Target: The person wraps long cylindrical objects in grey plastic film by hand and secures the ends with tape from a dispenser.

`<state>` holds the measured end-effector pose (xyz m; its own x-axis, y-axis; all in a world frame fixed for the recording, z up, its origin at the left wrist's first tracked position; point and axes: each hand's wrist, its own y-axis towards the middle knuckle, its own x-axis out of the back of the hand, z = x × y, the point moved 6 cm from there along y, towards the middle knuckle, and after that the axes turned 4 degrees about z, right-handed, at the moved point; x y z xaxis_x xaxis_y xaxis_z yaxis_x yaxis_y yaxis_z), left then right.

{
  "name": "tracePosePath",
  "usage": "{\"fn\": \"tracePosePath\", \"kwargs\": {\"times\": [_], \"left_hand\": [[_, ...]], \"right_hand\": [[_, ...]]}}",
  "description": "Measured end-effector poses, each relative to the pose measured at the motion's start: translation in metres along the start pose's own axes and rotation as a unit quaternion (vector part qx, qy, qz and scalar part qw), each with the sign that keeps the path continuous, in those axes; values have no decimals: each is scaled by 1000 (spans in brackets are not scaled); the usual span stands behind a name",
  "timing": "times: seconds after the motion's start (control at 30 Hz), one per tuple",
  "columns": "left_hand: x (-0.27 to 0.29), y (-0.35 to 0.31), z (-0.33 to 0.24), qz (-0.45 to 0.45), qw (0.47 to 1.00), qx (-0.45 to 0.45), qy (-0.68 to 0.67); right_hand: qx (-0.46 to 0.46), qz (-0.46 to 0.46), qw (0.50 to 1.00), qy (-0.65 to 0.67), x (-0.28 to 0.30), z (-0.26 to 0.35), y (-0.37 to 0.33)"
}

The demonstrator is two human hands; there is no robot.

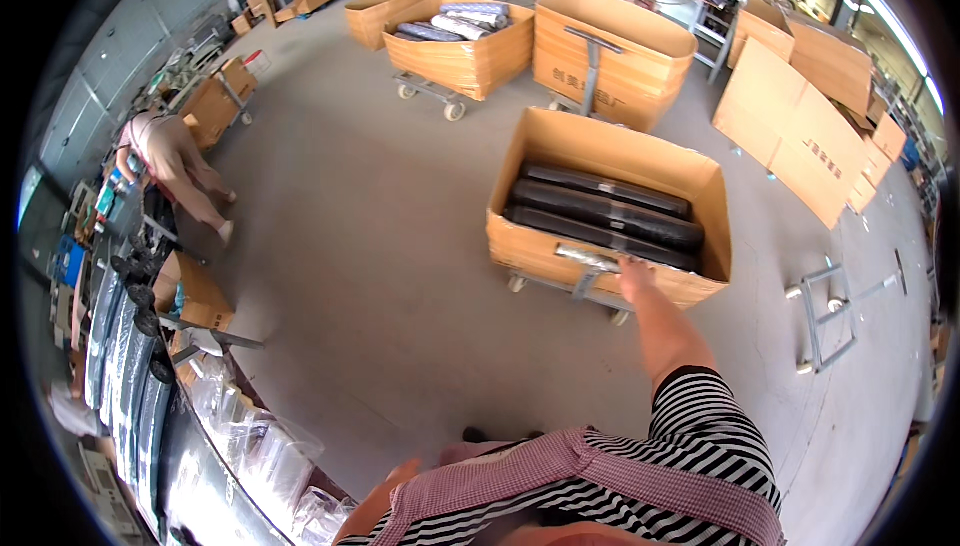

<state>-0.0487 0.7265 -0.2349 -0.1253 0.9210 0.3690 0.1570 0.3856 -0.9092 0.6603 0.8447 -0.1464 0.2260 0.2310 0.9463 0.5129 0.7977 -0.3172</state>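
My right hand [634,276] reaches forward to the right end of a cart's push handle [585,258], which is wrapped in silvery material, and its fingers close around that end. The handle belongs to a wheeled cart carrying a large open cardboard box [708,296]. Inside lie several long black rolls [600,208], side by side and wrapped in shiny film. My left hand [405,470] is low beside my body, blurred and partly hidden by my clothing, so its fingers cannot be made out.
Wheeled boxes stand ahead, one holding wrapped rolls [455,24], another box [610,46] behind the cart. Flattened cardboard [790,126] leans at the right, near a bare cart frame [828,316]. Film-wrapped dark rolls [130,386] line the left. A person [175,151] bends over a bench at far left.
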Motion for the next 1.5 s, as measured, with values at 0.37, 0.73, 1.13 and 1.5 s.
{"fn": "tracePosePath", "kwargs": {"times": [0.37,0.73,1.13,1.5], "left_hand": [[61,-10,100,-6,972,169,-163],[401,43,-79,-201,953,-122,-192],[295,67,123,-165,923,210,-277],[356,-8,208,-407,748,184,-491]], "right_hand": [[-51,-44,997,-40,1,-46,154],[-121,-21,991,-48,33,39,245],[-35,35,989,-140,70,339,364],[571,177,799,68,23,925,210]]}}
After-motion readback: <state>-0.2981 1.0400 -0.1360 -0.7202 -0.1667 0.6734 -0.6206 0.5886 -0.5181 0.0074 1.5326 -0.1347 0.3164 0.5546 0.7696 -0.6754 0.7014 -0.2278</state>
